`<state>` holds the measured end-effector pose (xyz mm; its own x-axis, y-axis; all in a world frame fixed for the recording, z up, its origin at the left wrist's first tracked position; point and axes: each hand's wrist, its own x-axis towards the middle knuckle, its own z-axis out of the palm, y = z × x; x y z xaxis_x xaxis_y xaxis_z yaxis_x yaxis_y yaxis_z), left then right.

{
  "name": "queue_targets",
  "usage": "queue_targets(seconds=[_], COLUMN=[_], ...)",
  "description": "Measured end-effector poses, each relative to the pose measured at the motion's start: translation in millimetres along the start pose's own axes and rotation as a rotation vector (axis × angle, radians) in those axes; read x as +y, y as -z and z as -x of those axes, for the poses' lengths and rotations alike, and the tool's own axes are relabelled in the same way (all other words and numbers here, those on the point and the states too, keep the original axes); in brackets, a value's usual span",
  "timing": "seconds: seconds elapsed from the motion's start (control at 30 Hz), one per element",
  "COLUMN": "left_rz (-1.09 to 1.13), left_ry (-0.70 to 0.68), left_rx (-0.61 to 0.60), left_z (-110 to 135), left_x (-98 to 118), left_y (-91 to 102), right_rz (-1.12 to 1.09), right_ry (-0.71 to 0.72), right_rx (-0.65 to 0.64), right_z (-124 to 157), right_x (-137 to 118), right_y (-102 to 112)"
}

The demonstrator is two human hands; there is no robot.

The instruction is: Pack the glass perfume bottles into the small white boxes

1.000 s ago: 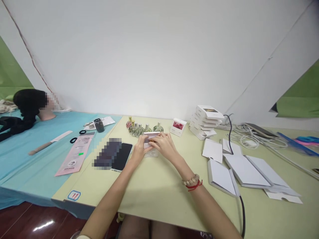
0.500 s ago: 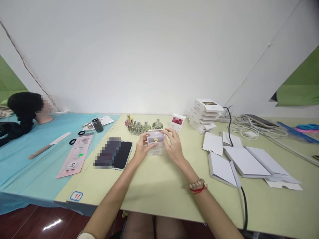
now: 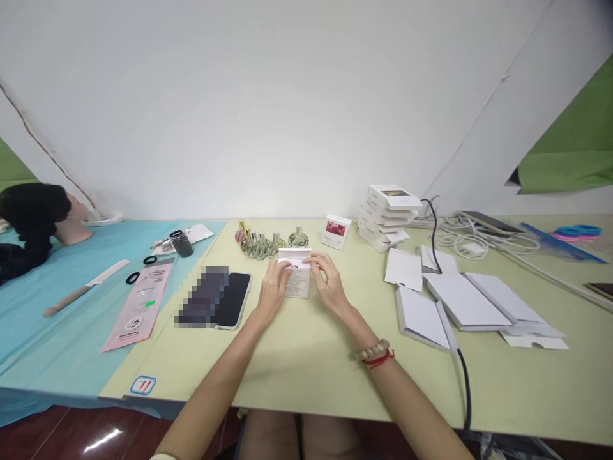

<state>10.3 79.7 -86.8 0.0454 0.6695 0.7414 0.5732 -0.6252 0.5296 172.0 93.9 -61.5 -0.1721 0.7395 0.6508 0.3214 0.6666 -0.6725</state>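
Observation:
A small white carton (image 3: 297,284) with fine print on its near face stands on the table, its top flap raised. My left hand (image 3: 272,286) grips it by the left side, thumb near the front edge. At the upper right, the curled fingers of my right hand (image 3: 330,284) hold its edge and flap. Just a sliver of gold shows in the opening; the rest of the contents is hidden. Behind it are a round glass perfume bottle (image 3: 298,239) and a group of similar bottles (image 3: 261,248).
A closed carton (image 3: 335,231) and a carton stack (image 3: 389,214) stand right of the bottles. Unfolded cartons (image 3: 469,303) and cables (image 3: 479,239) lie at right. To the left are a phone (image 3: 233,300), a pink packet (image 3: 138,306), a knife (image 3: 86,287) and a mannequin head (image 3: 71,223).
The gold cap inside the carton was plainly visible before and is now mostly covered. Both hands have closed in around the carton's top, and the flap has tipped. The view has shifted slightly.

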Motion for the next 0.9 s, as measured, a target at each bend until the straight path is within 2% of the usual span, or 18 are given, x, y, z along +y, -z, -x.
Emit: queue_targets(seconds=[0.2, 0.4, 0.57, 0.63, 0.77, 0.9], left_rz=[0.068, 0.134, 0.245, 0.250, 0.088, -0.055], left_ry=[0.074, 0.124, 0.260, 0.285, 0.173, 0.023], left_rx=[-0.096, -0.074, -0.102, -0.122, -0.132, -0.134], left_z=[-1, -3, -3, -3, -2, -4], left_x=[-1, 4, 10, 10, 10, 10], left_y=[3.6, 4.6, 4.5, 4.9, 7.6, 10.0], right_rz=[-0.163, -0.076, -0.200, -0.223, -0.217, -0.200], right_ry=[-0.219, -0.146, -0.319, -0.303, -0.221, -0.225], right_rx=[0.160, 0.075, 0.105, 0.108, 0.064, 0.073], right_z=[3, 5, 2, -1, -4, -4], right_x=[-2, -4, -3, -5, -11, -13], right_y=[-7, -9, -8, -6, -2, -1])
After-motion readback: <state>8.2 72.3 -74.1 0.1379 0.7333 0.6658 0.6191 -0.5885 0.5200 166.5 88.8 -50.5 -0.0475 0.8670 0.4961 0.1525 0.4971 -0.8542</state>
